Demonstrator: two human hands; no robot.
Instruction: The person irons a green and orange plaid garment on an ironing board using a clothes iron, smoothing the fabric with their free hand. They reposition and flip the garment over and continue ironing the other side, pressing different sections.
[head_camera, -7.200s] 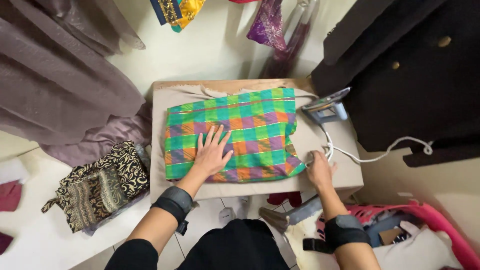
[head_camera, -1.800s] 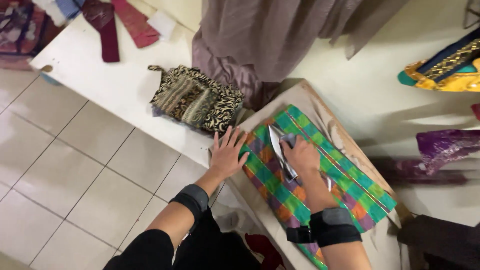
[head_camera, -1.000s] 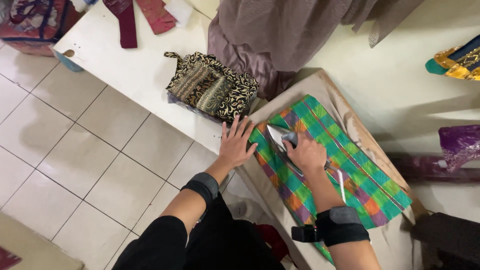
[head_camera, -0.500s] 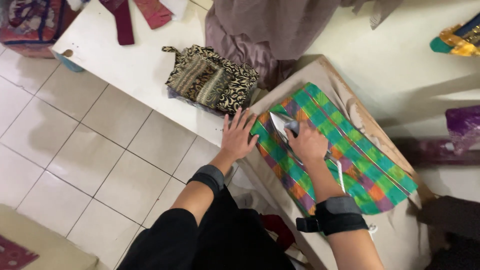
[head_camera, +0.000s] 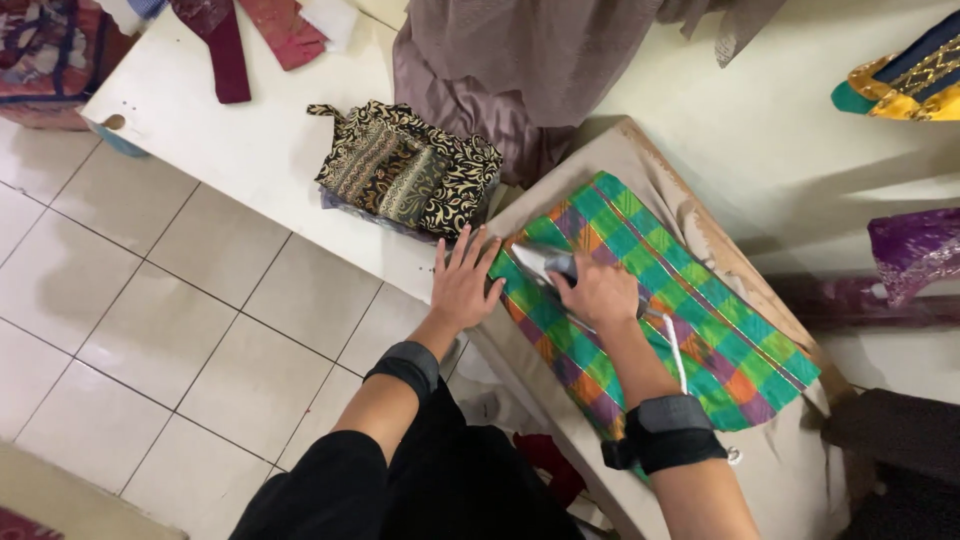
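So there's a fair bit of stuff crowding me here; a folded black-and-gold patterned cloth (head_camera: 410, 170) sits on the white bench (head_camera: 230, 130) just past my left hand, a big mauve drape (head_camera: 520, 70) hangs down right behind the board's far end, and some dark red strips of fabric (head_camera: 225, 45) lie further up the bench; nothing's actually lying across the plaid itself. The green plaid cloth (head_camera: 690, 310) is laid flat on the beige ironing board (head_camera: 660, 190), its long side running along the board, from near my left hand off to the lower right. My right hand (head_camera: 600, 292) is wrapped tight around the iron (head_camera: 545, 265), whose shiny tip points toward the near-left corner of the cloth; its white cord (head_camera: 675, 340) trails back along my wrist. My left hand (head_camera: 465, 285) lies flat, fingers spread, pressing on the board's edge just beside that corner.
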